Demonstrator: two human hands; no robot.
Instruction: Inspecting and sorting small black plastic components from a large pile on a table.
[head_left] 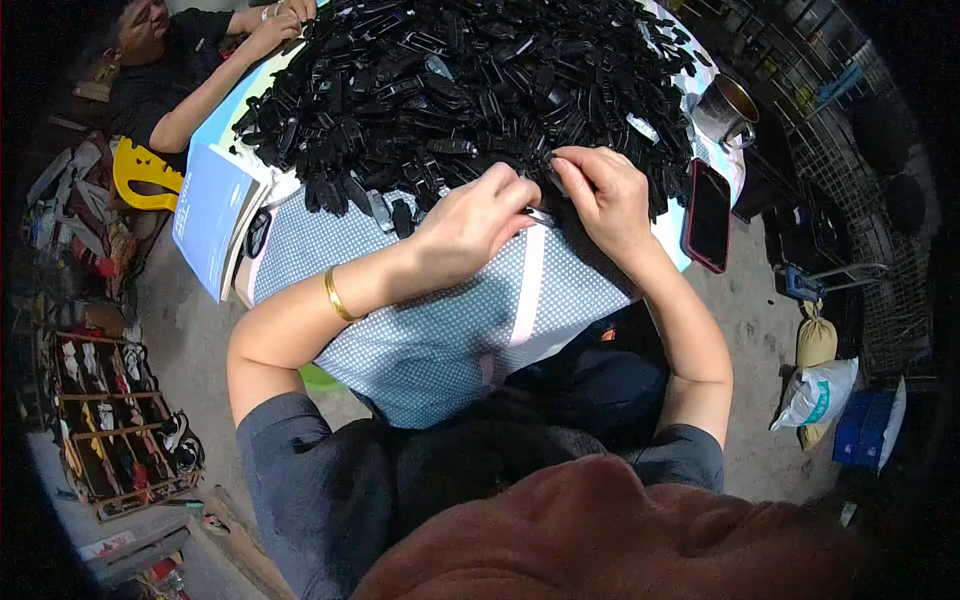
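Observation:
A large heap of small black plastic pieces [450, 90] covers the far part of the table, a few showing shiny or silvery faces. At its near edge my left hand [480, 212], with a gold bangle on the wrist, is closed in a pinch; what its fingertips hold is too small to make out. Just to the right, my right hand [608, 198] is also closed, thumb against forefinger beside the pieces, its contents hidden among the dark shapes. Beneath both hands lies a blue-grey dotted cloth [420, 335] with a pale stripe, hanging over the near edge.
A phone [708, 217] and a metal mug [722, 108] rest at the table's right side. On the left are a blue book [212, 220] and a yellow plastic seat [143, 178]. Another person's hand [272, 32] touches the heap's far left. Sacks [815, 390] stand at right.

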